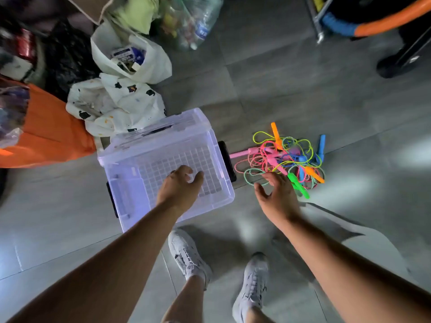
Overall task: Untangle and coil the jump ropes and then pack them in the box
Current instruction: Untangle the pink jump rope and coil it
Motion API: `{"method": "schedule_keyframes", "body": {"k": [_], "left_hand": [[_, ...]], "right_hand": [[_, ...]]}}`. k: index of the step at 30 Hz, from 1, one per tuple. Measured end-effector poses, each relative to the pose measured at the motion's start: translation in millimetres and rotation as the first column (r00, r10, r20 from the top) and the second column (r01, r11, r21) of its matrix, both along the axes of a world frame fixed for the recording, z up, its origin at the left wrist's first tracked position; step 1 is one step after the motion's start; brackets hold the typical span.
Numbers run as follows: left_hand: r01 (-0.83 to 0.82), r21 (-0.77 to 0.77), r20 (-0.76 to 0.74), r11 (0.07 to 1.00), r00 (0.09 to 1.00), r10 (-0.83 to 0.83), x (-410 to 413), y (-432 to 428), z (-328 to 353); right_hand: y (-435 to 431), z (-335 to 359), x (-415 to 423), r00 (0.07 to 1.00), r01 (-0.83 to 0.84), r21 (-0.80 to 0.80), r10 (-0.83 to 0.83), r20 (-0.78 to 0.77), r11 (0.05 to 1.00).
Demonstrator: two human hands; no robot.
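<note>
A tangled heap of jump ropes [285, 159] lies on the grey floor, with thin cords in yellow, pink, green and blue and handles in orange, pink, blue and green. Left of it stands a clear plastic box [130, 157] with its gridded lid on and black side latches. My left hand [180, 186] hovers over the lid's near right part, fingers loosely curled, holding nothing. My right hand [277, 197] reaches to the heap's near left edge with fingers spread, fingertips at the cords without gripping any.
Bags crowd the far left: an orange one [46, 134], a white patterned cloth [114, 103], a white plastic bag [144, 59] and a clear bag of bottles [193, 19]. A black frame with orange and blue padding [373, 24] stands far right. My shoes [189, 255] are below.
</note>
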State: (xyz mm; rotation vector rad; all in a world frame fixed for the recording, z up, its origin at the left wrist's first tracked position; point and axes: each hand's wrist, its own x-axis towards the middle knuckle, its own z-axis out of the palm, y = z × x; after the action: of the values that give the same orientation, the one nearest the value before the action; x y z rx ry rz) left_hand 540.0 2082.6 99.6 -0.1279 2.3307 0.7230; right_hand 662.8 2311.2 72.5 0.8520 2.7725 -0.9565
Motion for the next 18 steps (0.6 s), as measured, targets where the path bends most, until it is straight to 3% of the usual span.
{"method": "schedule_keyframes", "body": {"k": [5, 11, 18], "left_hand": [[0.055, 0.003, 0.018, 0.999, 0.998, -0.055, 47.7, 58.4, 24.6], [0.017, 0.018, 0.031, 1.000, 0.999, -0.018, 109.9, 130.8, 44.8], [-0.012, 0.013, 0.007, 1.000, 1.000, 0.011, 108.2, 184.3, 40.4]], "right_hand": [[41.3, 23.2, 68.0, 0.995, 0.091, -0.064, -0.088, 0.043, 0.994], [88.7, 42.2, 119.9, 0.999, 0.045, -0.089, -0.044, 0.018, 0.995], [143.2, 53.4, 77.4, 0.992, -0.097, -0.080, 0.103, 0.078, 0.992]]}}
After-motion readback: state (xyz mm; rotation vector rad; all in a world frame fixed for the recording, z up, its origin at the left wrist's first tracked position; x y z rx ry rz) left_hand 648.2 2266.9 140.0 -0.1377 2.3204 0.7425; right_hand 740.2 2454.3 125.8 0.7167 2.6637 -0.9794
